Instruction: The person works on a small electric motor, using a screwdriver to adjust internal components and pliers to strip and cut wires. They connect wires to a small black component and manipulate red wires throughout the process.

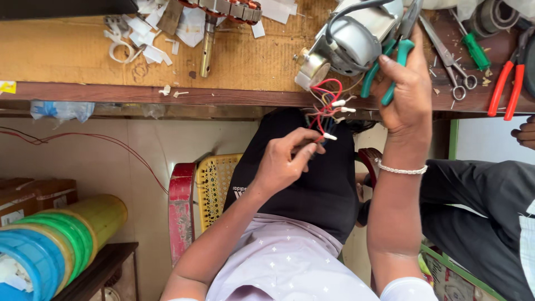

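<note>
Wires [326, 114] — thin, limp, red and blue with white tips — hang off the small grey motor [345, 47] at the bench [83, 56] edge. My left hand [284, 161] pinches one tip; my right hand [407, 92] grips green-handled pliers [390, 61] — jaws hidden behind the motor.

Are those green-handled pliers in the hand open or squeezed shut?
Open, it seems: the two green handles of the pliers stand apart in the right hand. The tips are hidden behind the motor.

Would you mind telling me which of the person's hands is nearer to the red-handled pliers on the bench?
The right hand. It grips green-handled pliers just left of the red-handled pliers; the left hand holds wires lower down, farther away.
</note>
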